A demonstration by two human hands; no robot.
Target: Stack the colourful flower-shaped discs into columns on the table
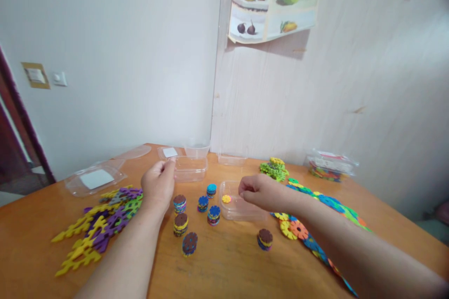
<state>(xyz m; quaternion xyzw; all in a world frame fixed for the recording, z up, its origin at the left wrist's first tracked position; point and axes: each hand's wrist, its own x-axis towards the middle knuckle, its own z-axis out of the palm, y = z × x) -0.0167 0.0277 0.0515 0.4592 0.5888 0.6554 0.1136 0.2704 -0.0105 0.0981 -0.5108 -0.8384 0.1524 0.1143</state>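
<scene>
My left hand (pixel 158 186) is closed, its thumb side overlapping the left end of a clear plastic container (pixel 191 173); whether it grips the rim I cannot tell. Over the right part of a second clear container (pixel 242 218), my right hand (pixel 262 191) has its fingers curled together, and what they may hold is hidden. One yellow notched disc (pixel 226 199) lies in that container's left part. Between my hands stand short stacks of notched discs, some topped with brown (pixel 180 220), others with blue (pixel 213 212). Another brown-topped stack (pixel 265 237) stands nearer me on the right.
Yellow and purple branching pieces (pixel 105 224) lie at left, with clear lids (pixel 94 180) behind. A chain of coloured discs (pixel 299 230) spreads under my right forearm. Green pieces (pixel 273 169) and a filled clear box (pixel 329 166) stand at the back right, before the wall.
</scene>
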